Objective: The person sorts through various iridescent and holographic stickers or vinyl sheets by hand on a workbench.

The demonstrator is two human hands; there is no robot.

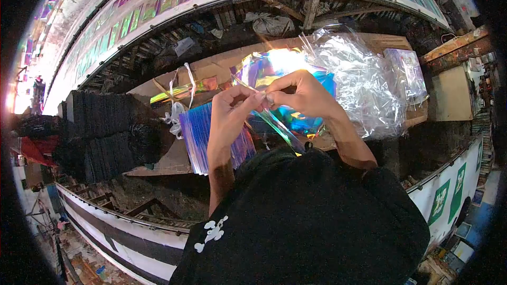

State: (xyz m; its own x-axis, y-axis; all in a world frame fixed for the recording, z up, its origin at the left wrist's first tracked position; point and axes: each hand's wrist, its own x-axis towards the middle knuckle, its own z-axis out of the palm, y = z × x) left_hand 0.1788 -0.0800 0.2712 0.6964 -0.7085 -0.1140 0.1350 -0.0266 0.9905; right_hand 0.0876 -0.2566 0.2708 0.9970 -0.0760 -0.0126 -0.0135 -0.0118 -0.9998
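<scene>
My left hand (229, 113) and my right hand (301, 95) meet in the middle of the view, fingertips pinched together on a narrow iridescent film strip (280, 126) that trails down toward my body. Beneath my left forearm lies a stack of blue-purple iridescent strips (196, 137). Behind my hands a shiny holographic sheet (274, 66) glares in the light. Crumpled clear plastic wrap (364, 84) lies to the right of my right hand. All of it rests on brown cardboard (222, 66).
White plastic ties (177, 111) lie left of the strip stack. Black stacked bundles (100, 132) stand at the left. A long curved conveyor (158, 5) carrying coloured sheets runs across the top. A white-and-green barrier (449, 190) stands at the right.
</scene>
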